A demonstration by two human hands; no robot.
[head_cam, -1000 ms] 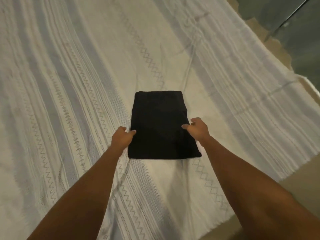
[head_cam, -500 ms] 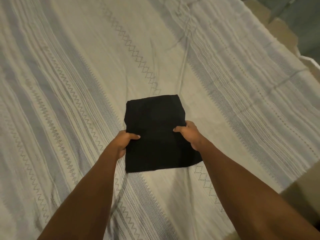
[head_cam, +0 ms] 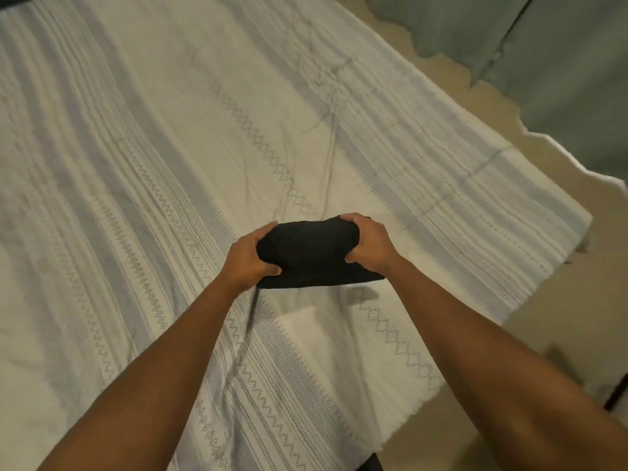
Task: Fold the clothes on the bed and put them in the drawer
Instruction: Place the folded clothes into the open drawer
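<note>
A folded black garment (head_cam: pixel 312 256) is held between both hands just above the bed (head_cam: pixel 142 185), which is covered in a white sheet with grey stripes and zigzag stitching. My left hand (head_cam: pixel 249 258) grips its left side, thumb on top and fingers curled under. My right hand (head_cam: pixel 368 244) grips its right side the same way. The garment bulges up in the middle and its far part is doubled over. No drawer is in view.
The bed's right edge and corner (head_cam: pixel 574 229) run diagonally, with beige floor (head_cam: pixel 560 328) beyond. A grey-green curtain or cloth (head_cam: pixel 550 62) hangs at the top right. A dark object (head_cam: pixel 616 392) shows at the right edge of the floor.
Both hands went from touching the flat garment's sides to gripping it, lifting it and bunching it shorter. The view has swung so more of the bed's right edge shows.
</note>
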